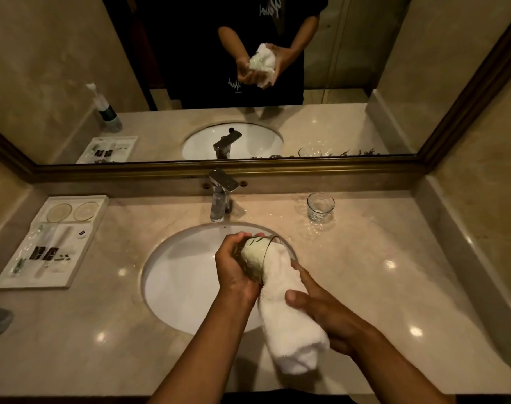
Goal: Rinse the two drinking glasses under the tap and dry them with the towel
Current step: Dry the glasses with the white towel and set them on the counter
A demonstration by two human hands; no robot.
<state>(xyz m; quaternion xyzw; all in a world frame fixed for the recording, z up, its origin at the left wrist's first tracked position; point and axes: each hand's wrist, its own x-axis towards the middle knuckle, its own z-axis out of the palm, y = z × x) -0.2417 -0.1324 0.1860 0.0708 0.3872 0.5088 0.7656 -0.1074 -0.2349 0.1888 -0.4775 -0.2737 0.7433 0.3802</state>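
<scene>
You see a white towel (pixel 289 325), clear drinking glasses (pixel 320 206), a white sink (pixel 178 275), a beige marbled worktop (pixel 379 272), a chrome tap (pixel 219 196) and a white tray (pixel 3 282).

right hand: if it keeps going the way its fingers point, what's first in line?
The right hand points up-left along the towel it holds, so the glass in the left hand probably comes first.

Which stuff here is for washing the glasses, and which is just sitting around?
For the job:
glass in the left hand, at
white towel, held by the right hand
second glass
tap
sink

Just lying about:
tray of toiletries
mirror
</scene>
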